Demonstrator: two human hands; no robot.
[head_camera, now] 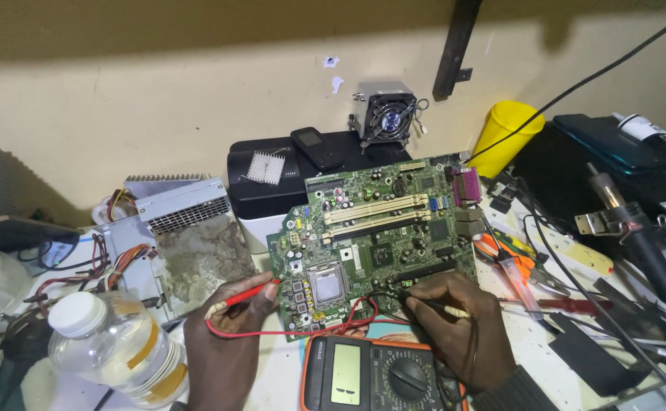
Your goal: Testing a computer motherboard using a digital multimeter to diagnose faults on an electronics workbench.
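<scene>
On the cluttered bench below me, a green motherboard [375, 228] lies flat, its far edge leaning toward a black printer [272, 186] by the wall. My left hand [226, 320] has its fingers pressed together around a red multimeter probe [245, 297], whose tip touches the board's left edge, just beside the square processor socket [327, 283]. My right hand [455, 320] pinches a black probe [439, 307] between thumb and fingers, its tip resting on the board's near edge, right of the socket. Red and black leads loop from both probes down toward an orange-cased digital multimeter [378, 377] lying just in front of the board, between my two wrists. I see a clear plastic bottle [116, 346] with a white cap on its side near my left forearm. A heatsink fan [384, 110] stands on the printer, with a yellow cup [504, 133] to its right. A hot-air handpiece [637, 228] lies well apart, at the right.
</scene>
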